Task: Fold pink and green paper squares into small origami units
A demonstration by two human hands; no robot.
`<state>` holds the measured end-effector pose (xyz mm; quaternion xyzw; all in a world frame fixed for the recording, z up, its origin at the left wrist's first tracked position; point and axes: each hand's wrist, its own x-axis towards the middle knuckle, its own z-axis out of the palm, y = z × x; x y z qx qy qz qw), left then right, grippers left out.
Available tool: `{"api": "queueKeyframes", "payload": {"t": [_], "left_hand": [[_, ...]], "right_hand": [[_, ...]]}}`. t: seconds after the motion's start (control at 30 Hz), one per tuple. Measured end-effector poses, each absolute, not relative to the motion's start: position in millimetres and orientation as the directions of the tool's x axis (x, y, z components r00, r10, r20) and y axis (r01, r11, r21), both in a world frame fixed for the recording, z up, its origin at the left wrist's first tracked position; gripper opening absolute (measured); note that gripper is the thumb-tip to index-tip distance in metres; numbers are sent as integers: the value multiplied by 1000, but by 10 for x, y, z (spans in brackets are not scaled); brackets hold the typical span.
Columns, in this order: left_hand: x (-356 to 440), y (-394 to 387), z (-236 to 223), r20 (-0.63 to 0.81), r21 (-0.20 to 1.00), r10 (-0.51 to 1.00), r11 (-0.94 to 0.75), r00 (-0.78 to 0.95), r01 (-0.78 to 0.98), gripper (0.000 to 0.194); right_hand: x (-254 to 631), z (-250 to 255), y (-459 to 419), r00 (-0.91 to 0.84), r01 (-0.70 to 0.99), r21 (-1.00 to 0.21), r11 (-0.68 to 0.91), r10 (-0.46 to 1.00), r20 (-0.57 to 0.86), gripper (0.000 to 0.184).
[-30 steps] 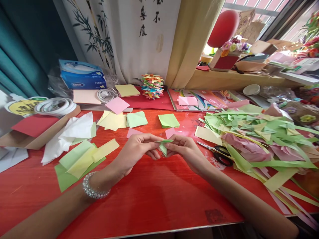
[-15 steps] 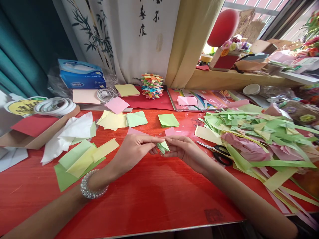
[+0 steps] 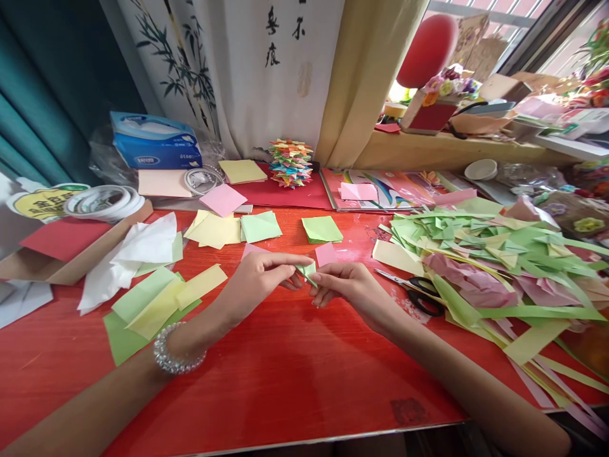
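Observation:
Above the middle of the red table (image 3: 285, 381), both hands pinch one small folded piece of light green paper (image 3: 308, 271). My left hand (image 3: 259, 276), with a beaded bracelet (image 3: 174, 350) on its wrist, grips the paper's left end, the forefinger along its top edge. On the other side my right hand (image 3: 345, 285) holds the lower right corner between thumb and fingers. Just beyond the hands lie a pink paper square (image 3: 326, 254) and a stack of bright green squares (image 3: 322, 229). Fingertips hide part of the folds.
Black-handled scissors (image 3: 419, 292) lie right of my right hand, beside a heap of folded green pieces (image 3: 480, 238) and paper strips. Green and yellow sheets (image 3: 159, 311) are at left. A colourful paper stack model (image 3: 291, 165) stands behind, near a blue tissue pack (image 3: 155, 143).
The green folded paper has turned in my fingers and shows a different face. My right hand's fingers have shifted down to its lower corner, while my left hand stays nearly in place.

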<state>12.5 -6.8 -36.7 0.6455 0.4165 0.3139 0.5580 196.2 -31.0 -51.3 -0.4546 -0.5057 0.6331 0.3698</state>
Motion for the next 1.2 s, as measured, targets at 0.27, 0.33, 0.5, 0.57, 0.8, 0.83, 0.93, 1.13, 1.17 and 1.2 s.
{"api": "queueKeyframes", "payload": {"t": [0.27, 0.33, 0.5, 0.57, 0.8, 0.83, 0.93, 1.13, 1.17, 1.2], "left_hand": [[151, -89, -381, -60, 941, 895, -97, 441, 324, 25], [154, -102, -383, -56, 937, 908, -95, 414, 335, 25], [156, -113, -377, -51, 936, 911, -100, 410, 338, 24], [157, -111, -380, -36, 936, 892, -128, 451, 329, 21], [176, -147, -422, 24, 923, 873, -206, 488, 324, 21], [178, -153, -426, 25, 919, 877, -209, 479, 335, 21], [180, -156, -430, -3, 915, 881, -189, 474, 356, 21], [197, -177, -421, 4, 895, 877, -217, 480, 389, 21], [198, -180, -422, 14, 887, 879, -230, 476, 400, 23], [196, -177, -423, 20, 885, 881, -236, 473, 402, 23]], "right_hand": [[1945, -533, -352, -298, 206, -978, -26, 951, -88, 27], [1953, -544, -355, -328, 222, -975, -21, 940, -95, 27], [1966, -553, -367, -369, 238, -971, -3, 925, -93, 26], [1960, -543, -377, -370, 252, -968, 9, 925, -88, 25], [1913, -470, -428, -381, 380, -924, 50, 918, -107, 21], [1911, -463, -429, -384, 401, -913, 75, 919, -94, 22], [1913, -463, -426, -382, 438, -893, 103, 921, -82, 22], [1904, -532, -442, -389, 510, -837, 198, 921, -19, 21], [1901, -543, -444, -400, 524, -820, 230, 917, 2, 22], [1901, -550, -443, -406, 531, -810, 249, 914, 15, 23]]}}
